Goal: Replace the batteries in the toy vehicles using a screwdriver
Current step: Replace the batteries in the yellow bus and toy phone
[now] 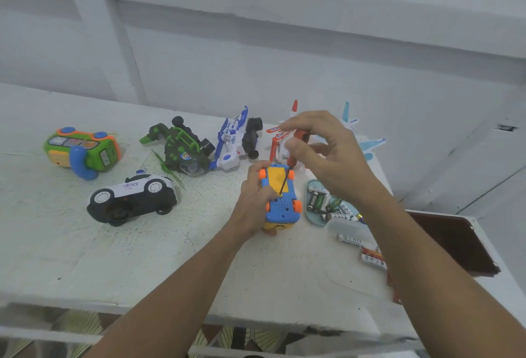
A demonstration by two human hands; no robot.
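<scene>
We look down on a white painted tabletop [85,258] strewn with plastic toys. Right of its middle our left hand [254,196] grips the side of an upturned blue and yellow plastic toy car [281,205] with orange wheels, which rests on the tabletop. Our right hand [327,152] pinches the red handle of a thin-shafted screwdriver [291,161], its tip set on the car's underside. Just right of the car, a pale blue oval tray [310,186] holds green and white batteries [321,201]
</scene>
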